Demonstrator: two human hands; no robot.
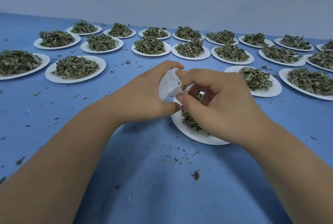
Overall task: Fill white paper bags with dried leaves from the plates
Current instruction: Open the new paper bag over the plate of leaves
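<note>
No text, label or number readable; white paper bag seemingly blank.

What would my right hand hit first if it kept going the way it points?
The white paper bag in the left hand: the right hand points left at it, fingers seemingly touching its mouth.

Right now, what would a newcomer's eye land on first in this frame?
Both hands meet at centre: the left hand holds a white paper bag, the right hand pinches its edge above the nearest plate. Behind, rows of leaf-heaped plates cover the blue table.
</note>
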